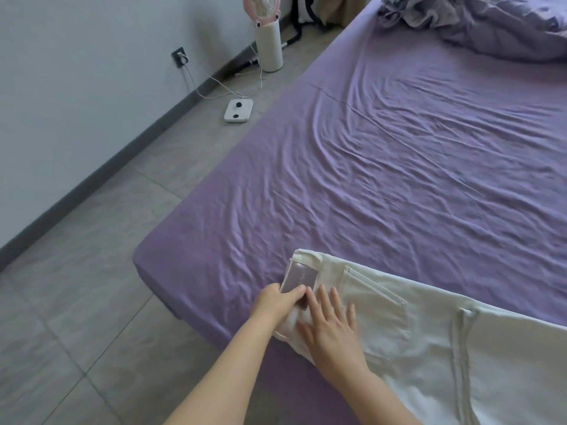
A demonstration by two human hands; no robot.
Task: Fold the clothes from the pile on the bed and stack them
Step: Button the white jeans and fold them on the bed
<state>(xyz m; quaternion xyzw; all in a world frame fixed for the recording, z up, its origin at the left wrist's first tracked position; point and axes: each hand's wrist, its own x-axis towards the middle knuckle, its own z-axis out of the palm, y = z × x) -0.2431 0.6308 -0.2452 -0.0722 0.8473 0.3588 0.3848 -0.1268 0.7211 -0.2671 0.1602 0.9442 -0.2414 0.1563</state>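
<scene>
White trousers lie flat on the purple bed sheet, waistband toward the bed's near left corner, back pocket facing up, legs running off the right edge. A grey-purple tag sits at the waistband. My left hand pinches the lower end of that tag and the waistband edge. My right hand rests flat, fingers spread, on the trousers just beside the left hand. No pile or stack of clothes shows in this view.
A crumpled purple duvet lies at the bed's far right. On the tiled floor to the left are a white scale, a white fan base with a cable to a wall socket.
</scene>
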